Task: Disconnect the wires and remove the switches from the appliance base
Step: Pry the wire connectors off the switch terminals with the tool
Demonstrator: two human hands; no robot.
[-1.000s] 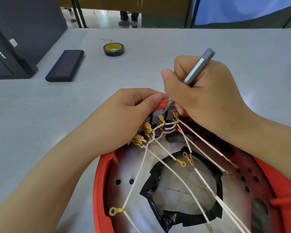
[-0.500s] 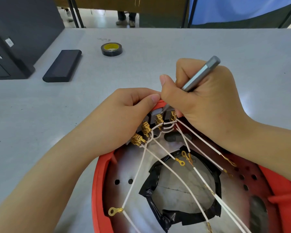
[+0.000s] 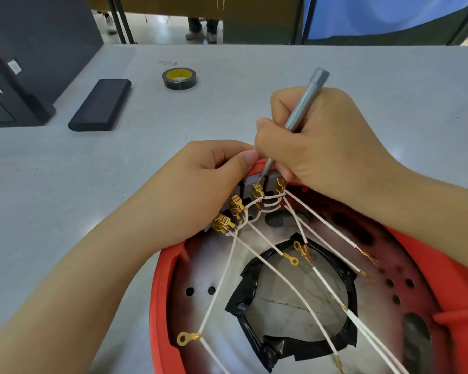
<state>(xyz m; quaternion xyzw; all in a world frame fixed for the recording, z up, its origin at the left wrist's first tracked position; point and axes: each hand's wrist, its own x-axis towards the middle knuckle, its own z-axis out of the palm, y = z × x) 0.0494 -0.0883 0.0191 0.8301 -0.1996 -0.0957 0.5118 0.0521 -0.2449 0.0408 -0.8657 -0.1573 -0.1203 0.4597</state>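
Note:
The red appliance base (image 3: 162, 290) lies open side up at the bottom of the head view. Grey switches (image 3: 250, 184) sit at its far rim, with gold spade connectors (image 3: 237, 205) and white wires (image 3: 270, 268) running down across the inside. My left hand (image 3: 197, 190) grips the rim and the switch block from the left. My right hand (image 3: 322, 147) holds a grey metal screwdriver (image 3: 304, 103) like a pen. Its tip touches the top of a gold connector on the middle switch.
A roll of black tape (image 3: 179, 78) with a yellow core lies on the grey table (image 3: 65, 171) beyond the hands. A flat black case (image 3: 100, 105) sits to its left, and a large black box (image 3: 16, 63) fills the far left corner. Black tape rings the base's centre hole (image 3: 297, 300).
The screwdriver handle has swung more upright in my right hand while its tip stays at the connector. My left hand holds the same place on the rim.

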